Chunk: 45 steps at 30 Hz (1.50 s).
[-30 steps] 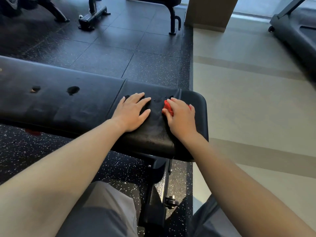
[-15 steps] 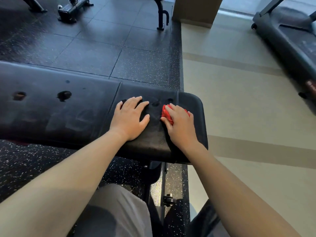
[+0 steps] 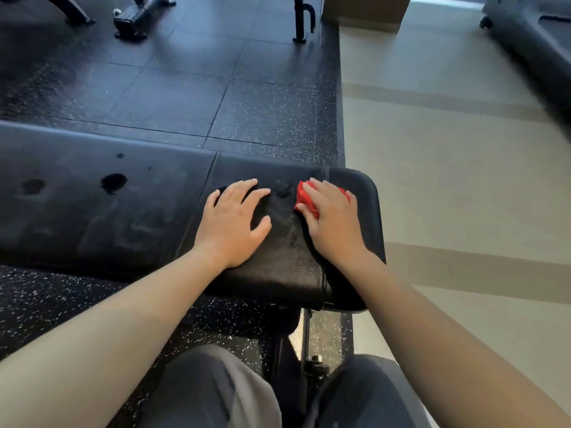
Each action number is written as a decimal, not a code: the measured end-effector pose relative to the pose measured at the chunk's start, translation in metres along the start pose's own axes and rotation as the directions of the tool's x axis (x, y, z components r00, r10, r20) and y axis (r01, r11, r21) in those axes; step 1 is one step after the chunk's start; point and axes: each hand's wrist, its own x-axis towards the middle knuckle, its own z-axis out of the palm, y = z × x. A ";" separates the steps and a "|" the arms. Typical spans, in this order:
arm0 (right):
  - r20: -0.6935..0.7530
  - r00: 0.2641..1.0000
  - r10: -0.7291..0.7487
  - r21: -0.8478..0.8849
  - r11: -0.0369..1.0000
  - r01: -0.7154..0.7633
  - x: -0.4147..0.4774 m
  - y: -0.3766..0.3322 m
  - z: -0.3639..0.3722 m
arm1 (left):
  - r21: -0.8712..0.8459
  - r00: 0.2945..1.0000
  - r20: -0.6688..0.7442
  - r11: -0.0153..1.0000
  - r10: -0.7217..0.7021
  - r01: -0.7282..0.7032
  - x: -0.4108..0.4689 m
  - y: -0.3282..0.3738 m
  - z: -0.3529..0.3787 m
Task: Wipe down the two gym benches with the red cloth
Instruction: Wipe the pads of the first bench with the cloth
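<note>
A treadmill is seen at two o'clock and a machine foot at eleven, on speckled rubber tiles.

bench: we read no lettering, brand or number on its black pad.
red cloth: we find no tag or print on the part that shows.
floor: we see no written sign.
machine feet: too blurred for us to read.
</note>
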 end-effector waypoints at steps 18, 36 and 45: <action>0.193 0.980 -0.048 0.015 0.999 0.046 0.077 0.026 0.004 | -0.025 1.000 -0.002 1.000 -0.007 0.007 -0.001 0.002 -0.004; 0.116 0.991 -0.071 -0.022 0.997 0.074 0.023 -0.009 0.007 | -0.019 0.998 0.006 0.998 -0.055 0.055 -0.018 -0.043 -0.017; 0.162 0.985 -0.063 -0.128 0.988 0.084 0.042 -0.021 0.016 | -0.055 0.998 -0.046 0.997 -0.050 0.048 -0.016 -0.045 -0.013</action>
